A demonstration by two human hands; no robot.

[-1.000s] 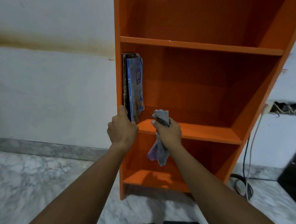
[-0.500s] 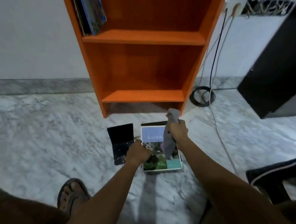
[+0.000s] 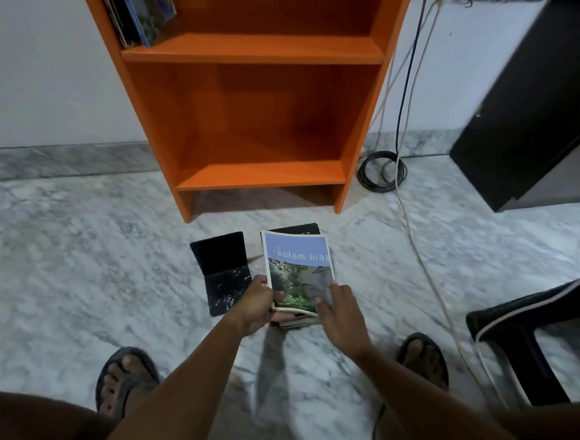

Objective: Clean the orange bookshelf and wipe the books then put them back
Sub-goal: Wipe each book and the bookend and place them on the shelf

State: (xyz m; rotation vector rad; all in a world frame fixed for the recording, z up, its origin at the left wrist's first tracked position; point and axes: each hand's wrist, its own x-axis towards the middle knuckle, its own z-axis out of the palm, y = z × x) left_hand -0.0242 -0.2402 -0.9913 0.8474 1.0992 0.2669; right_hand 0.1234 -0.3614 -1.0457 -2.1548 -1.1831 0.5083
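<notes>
Books sit in a low pile (image 3: 296,322) on the marble floor (image 3: 73,256), just past our sandalled feet (image 3: 123,376), and we are bent over them. Our left hand (image 3: 259,302) grips the near left edge of the top book (image 3: 297,265), blue-covered and titled "kolam hias", with the thumb on the cover and the fingers curled under. Our right hand (image 3: 340,314) lies flat on the cover's near right corner, fingers spread. Half a second ago that hand was bunched round a grey cloth above this cover. Now only a faint grey smear shows by the fingertips, so we cannot tell where the cloth is. A second ago both hands were up at the shelf, so we judge that wiping this book is just starting. Just left of the pile lies an open black case (image 3: 223,266). Beyond stands the orange bookshelf (image 3: 269,50), with a few shelved books (image 3: 138,6) leaning at the left of its higher shelf. Cables (image 3: 383,171) coil to its right.
</notes>
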